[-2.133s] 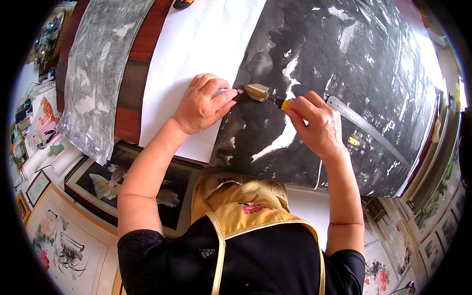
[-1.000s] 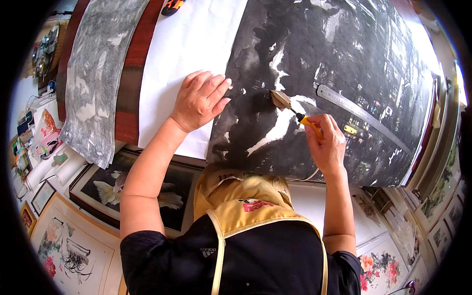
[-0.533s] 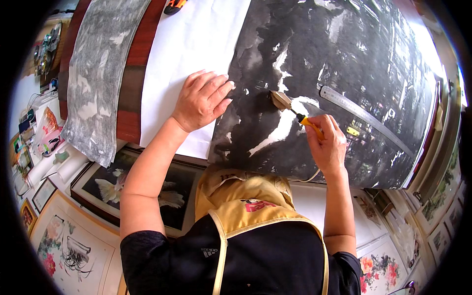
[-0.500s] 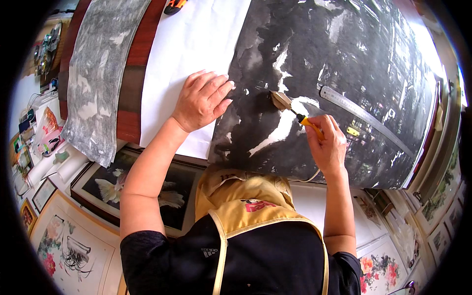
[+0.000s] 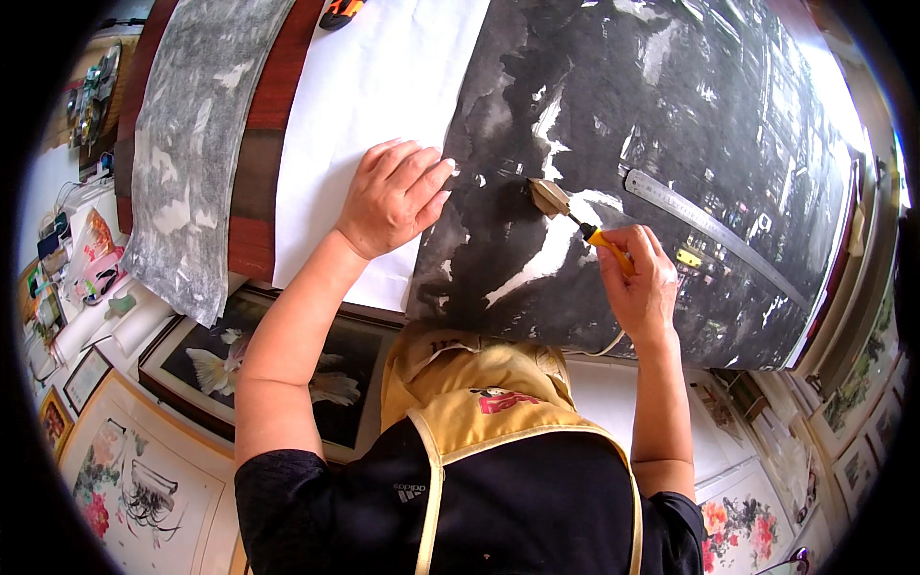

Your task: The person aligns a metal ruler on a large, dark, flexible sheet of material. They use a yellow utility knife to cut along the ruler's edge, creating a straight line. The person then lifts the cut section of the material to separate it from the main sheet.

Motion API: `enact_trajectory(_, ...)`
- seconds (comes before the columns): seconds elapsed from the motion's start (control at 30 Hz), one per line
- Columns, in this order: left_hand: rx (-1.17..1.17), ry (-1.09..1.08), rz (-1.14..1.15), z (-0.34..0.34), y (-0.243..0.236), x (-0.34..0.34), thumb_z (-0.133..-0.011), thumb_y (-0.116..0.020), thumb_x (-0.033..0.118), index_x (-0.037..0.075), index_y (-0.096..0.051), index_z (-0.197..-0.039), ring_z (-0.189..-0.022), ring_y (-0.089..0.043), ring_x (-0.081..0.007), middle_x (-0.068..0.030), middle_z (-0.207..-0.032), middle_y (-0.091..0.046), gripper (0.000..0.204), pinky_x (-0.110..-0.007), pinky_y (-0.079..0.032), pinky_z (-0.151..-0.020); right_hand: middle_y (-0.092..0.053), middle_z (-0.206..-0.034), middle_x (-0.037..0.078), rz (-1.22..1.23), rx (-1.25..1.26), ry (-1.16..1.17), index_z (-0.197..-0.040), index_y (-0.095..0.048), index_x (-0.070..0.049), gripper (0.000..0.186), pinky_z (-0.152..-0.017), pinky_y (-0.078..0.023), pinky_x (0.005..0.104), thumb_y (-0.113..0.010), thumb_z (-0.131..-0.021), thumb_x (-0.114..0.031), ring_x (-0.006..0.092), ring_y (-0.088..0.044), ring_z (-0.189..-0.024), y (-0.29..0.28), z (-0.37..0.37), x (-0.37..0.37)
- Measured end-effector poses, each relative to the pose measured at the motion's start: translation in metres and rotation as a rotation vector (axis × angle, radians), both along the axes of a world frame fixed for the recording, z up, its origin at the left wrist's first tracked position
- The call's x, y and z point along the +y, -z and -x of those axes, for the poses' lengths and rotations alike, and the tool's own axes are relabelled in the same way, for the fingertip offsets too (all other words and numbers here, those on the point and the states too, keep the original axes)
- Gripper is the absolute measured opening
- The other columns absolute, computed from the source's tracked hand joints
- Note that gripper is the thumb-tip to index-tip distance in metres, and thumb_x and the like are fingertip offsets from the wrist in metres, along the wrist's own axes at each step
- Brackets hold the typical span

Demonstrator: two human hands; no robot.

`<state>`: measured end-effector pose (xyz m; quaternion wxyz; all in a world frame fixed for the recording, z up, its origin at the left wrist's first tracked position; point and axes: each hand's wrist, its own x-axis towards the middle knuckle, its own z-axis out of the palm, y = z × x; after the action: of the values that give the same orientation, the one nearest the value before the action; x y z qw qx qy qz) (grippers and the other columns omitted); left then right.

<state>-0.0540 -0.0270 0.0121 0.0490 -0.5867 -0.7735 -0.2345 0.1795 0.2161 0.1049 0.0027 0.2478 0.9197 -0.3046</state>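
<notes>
My left hand [image 5: 393, 201] rests with fingers slightly bent and apart on a long white paper strip [image 5: 362, 86], its fingertips near the edge of a large black-and-grey mottled sheet [image 5: 671, 115]. My right hand [image 5: 637, 287] grips a yellow-and-black handled tool [image 5: 599, 238] with a broad metal head [image 5: 549, 196] lying against the dark sheet. A pale cord runs down from below that hand. A steel ruler [image 5: 714, 230] lies diagonally on the sheet to its right, with a small yellow object [image 5: 687, 257] below it.
A grey mottled strip [image 5: 182, 144] hangs over the red-brown board [image 5: 257, 120] on the left. An orange-and-black tool [image 5: 340, 13] sits at the top. Framed pictures [image 5: 144, 470], paper rolls [image 5: 134, 333] and flower paintings [image 5: 738, 517] surround me below and to both sides.
Since the oldest frame, the tool in my right hand has moved right and down. My left fingers have uncurled from the paper's edge. Over the last half second, almost nothing has moved.
</notes>
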Motion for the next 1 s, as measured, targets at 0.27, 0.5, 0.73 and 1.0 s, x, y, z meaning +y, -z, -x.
enact_trajectory(0.27, -0.026, -0.001, 0.015, -0.002, 0.001, -0.001, -0.089, -0.074, 0.019, 0.009, -0.07, -0.122, -0.118, -0.06, -0.0269, -0.0072, -0.122, -0.066, 0.035, -0.044, -0.046, -0.106, -0.07, -0.094, 0.011, 0.012, 0.019, 0.023, -0.104, -0.066, -0.005, 0.013, -0.064, -0.056, 0.037, -0.072, -0.095, -0.011, 0.0293, -0.071, -0.073, -0.002, -0.005, 0.003)
enact_trajectory(0.5, -0.155, -0.055, 0.042, -0.015, -0.014, 0.01, -0.089, -0.075, 0.017, 0.009, -0.066, -0.132, -0.122, -0.057, -0.0281, -0.0077, -0.128, -0.063, 0.044, -0.043, -0.044, -0.106, -0.069, -0.095, 0.005, 0.353, 0.213, 0.438, -0.113, -0.064, 0.0, 0.017, -0.066, -0.048, 0.0219, -0.068, -0.101, -0.011, 0.006, -0.058, -0.074, 0.002, -0.058, 0.021)
enact_trajectory(0.73, -0.174, 0.166, 0.227, -0.094, -0.032, 0.051, -0.096, -0.066, 0.048, 0.019, -0.051, -0.155, -0.15, -0.037, -0.0305, -0.0059, -0.161, -0.045, 0.067, -0.05, -0.025, -0.125, -0.058, -0.092, -0.006, 0.503, 0.494, 0.787, -0.115, -0.061, -0.005, 0.017, -0.062, -0.037, 0.0172, -0.067, -0.105, -0.018, 0.0006, -0.045, -0.075, -0.006, -0.131, 0.037)
enact_trajectory(1.0, -0.099, 0.166, 0.406, -0.148, -0.007, 0.074, -0.087, -0.074, 0.057, 0.026, -0.033, -0.164, -0.159, -0.015, -0.0403, -0.0099, -0.172, -0.023, 0.093, -0.07, -0.009, -0.123, -0.056, -0.086, -0.008, 0.466, 0.578, 1.035, -0.116, -0.062, -0.012, 0.013, -0.052, -0.024, 0.0158, -0.064, -0.108, -0.022, -0.0035, -0.034, -0.062, -0.026, -0.224, 0.041)
